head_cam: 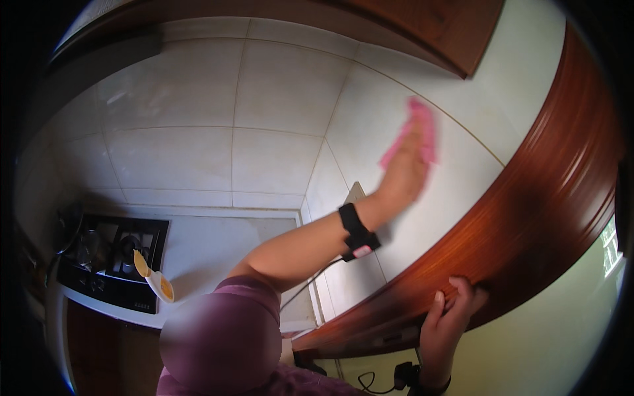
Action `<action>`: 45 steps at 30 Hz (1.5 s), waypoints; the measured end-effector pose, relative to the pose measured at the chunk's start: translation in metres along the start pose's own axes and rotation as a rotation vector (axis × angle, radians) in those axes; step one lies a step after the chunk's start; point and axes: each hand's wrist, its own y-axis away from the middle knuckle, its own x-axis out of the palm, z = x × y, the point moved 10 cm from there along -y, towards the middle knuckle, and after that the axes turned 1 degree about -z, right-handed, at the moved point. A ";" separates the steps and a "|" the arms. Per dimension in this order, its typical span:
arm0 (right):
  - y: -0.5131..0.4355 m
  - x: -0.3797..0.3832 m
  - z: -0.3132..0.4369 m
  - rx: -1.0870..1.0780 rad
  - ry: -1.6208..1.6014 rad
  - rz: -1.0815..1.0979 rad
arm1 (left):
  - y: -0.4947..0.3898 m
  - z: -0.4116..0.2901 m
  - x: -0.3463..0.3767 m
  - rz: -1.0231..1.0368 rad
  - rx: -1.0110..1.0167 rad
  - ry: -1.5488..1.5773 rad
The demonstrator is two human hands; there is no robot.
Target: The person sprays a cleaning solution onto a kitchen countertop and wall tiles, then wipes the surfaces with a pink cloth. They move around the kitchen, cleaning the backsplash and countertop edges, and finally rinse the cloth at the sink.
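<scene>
My left hand (408,163) is raised to the white tiled side wall (455,183), flat over a pink cloth (421,111). Motion blurs both the hand and the cloth. Cloth shows past the fingertips and along both sides of the hand. A black strap (354,225) with a small device and a cable circles that wrist. Lower right, my right hand (448,321) rests on the glossy reddish-brown wooden frame (520,222), thumb and forefinger apart. Part of its fingers is in shadow. Behind my left wrist, a wall plate (355,193) is partly covered.
A white and yellow bottle (161,286) stands by the black gas hob (141,297) on the pale countertop (198,247). Pans (69,227) sit at the far left. A wooden cabinet (426,29) overhangs above. A black cable (376,388) hangs below my right hand.
</scene>
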 end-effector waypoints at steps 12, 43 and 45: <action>-0.003 -0.001 0.001 0.022 0.006 -0.006 | -0.023 -0.022 0.005 0.049 0.089 -0.861; -0.005 -0.006 0.007 -0.046 0.038 -0.023 | 0.060 -0.044 0.105 0.458 0.418 -0.683; -0.006 -0.004 0.005 -0.031 0.033 -0.025 | 0.041 -0.052 0.110 0.473 0.521 -0.611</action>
